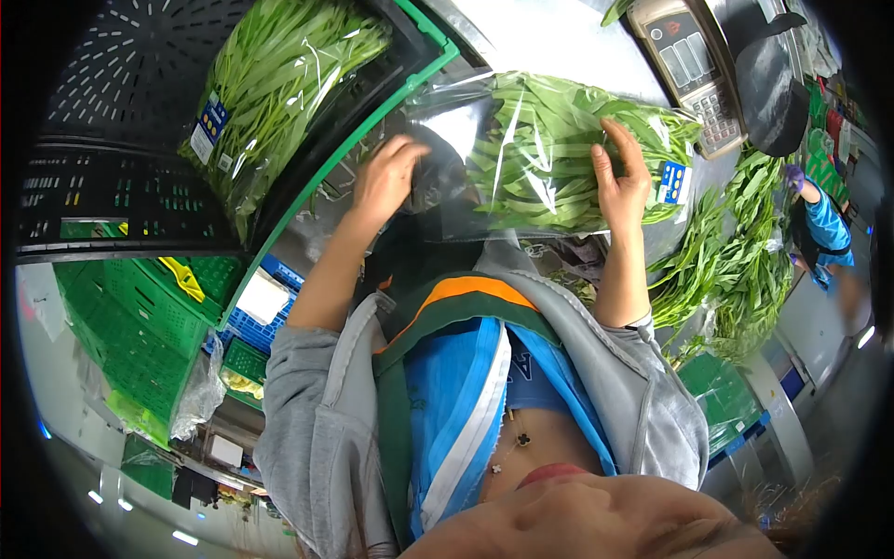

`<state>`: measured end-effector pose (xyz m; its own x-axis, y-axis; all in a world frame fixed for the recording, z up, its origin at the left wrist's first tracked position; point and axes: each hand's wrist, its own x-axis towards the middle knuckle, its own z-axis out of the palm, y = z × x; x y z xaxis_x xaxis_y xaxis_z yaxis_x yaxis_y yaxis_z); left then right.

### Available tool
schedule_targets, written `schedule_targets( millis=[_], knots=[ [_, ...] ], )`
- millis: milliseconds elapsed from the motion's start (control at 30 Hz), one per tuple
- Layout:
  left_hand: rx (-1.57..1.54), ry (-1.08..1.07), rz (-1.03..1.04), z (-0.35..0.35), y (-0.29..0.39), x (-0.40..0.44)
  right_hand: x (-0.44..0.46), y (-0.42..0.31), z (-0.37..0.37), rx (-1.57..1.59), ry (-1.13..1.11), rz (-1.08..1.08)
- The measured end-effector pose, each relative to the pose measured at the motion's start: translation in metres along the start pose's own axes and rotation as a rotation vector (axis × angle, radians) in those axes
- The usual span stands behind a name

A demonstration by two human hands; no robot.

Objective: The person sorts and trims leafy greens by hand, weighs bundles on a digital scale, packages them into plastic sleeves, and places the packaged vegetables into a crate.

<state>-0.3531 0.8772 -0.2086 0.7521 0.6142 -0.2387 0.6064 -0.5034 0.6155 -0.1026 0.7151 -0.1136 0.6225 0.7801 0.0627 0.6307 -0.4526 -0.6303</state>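
Note:
A clear plastic bag of leafy greens [545, 154] lies across the metal work surface in front of me. My right hand [622, 182] rests on its right part, thumb and fingers apart, beside a blue and white label [674, 183]. At the bag's loose left end is my left hand [386, 177], slightly blurred, its fingers bent and drawn together; what they hold, if anything, is too small to tell. Another bagged bunch [279, 84] with a similar label sits in a black crate [102, 177] at the upper left.
A scale with a keypad [691, 70] stands at the upper right. Loose greens [731, 252] lie to the right. Green crates [130, 326] and a yellow tool [182, 278] are at the left. A co-worker's blue sleeve [827, 228] shows at the far right.

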Motion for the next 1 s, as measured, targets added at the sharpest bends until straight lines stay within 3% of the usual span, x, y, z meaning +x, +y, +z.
schedule_targets(
  millis=[67,200,267,433,767,833,933,1000],
  knots=[
    [-0.451,0.202,0.202,0.0,0.022,0.015,-0.002,0.0,0.001,0.019,0.002,0.003],
    [-0.691,0.252,0.128,0.0,0.056,0.042,-0.009,-0.004,0.002,-0.006,0.018,0.024],
    [-0.63,0.294,0.251,0.004,0.066,0.051,-0.01,-0.003,0.001,-0.014,0.02,0.023],
    [-0.421,0.12,0.171,0.007,0.079,0.053,-0.013,0.0,0.003,-0.007,0.017,0.005],
    [-0.512,0.138,0.235,0.027,0.07,0.057,-0.017,0.003,0.008,-0.095,0.0,-0.029],
    [-0.242,0.209,0.365,0.026,0.072,0.056,-0.016,0.003,0.01,-0.196,-0.025,-0.087],
    [0.029,0.286,0.385,0.02,0.064,0.052,-0.015,0.006,0.015,-0.261,-0.061,-0.085],
    [0.121,0.371,0.264,0.002,0.05,0.043,-0.015,0.007,0.014,-0.258,-0.067,-0.077]
  ],
)
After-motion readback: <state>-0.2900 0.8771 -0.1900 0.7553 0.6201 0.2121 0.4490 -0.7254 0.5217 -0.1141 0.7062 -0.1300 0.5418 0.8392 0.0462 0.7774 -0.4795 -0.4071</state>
